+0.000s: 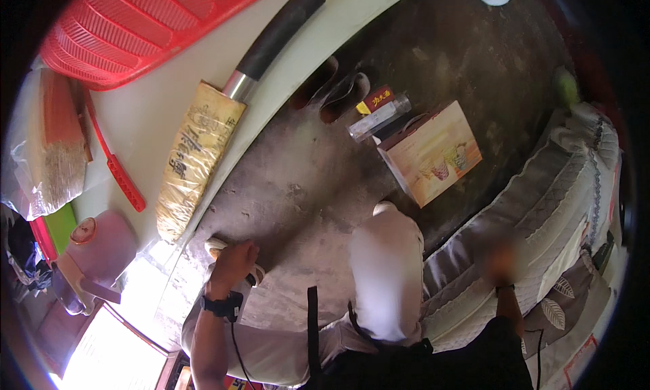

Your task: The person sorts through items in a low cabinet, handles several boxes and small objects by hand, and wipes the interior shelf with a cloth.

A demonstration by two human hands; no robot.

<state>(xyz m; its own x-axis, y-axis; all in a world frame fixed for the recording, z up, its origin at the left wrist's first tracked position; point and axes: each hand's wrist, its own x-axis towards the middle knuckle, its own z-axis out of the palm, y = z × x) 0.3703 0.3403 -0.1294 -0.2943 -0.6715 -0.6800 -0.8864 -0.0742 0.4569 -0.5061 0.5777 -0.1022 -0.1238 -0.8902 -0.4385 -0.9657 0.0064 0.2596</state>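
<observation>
My left hand hangs above my left knee, its fingers curled and partly hidden, with nothing seen in it. A black watch-like device with a cable is on that wrist. My right hand is blurred and lies over the edge of a quilted mattress. Closest to my left hand is a printed sleeve in clear wrap on a pale tabletop. Out of it sticks a black handle with a metal collar; the sleeve hides the tool's head.
On the table are a red plastic slatted piece, a red strip, a plastic-wrapped stick bundle and a pink jug. A carton with ice-cream cone pictures and a clear tube stand on the floor.
</observation>
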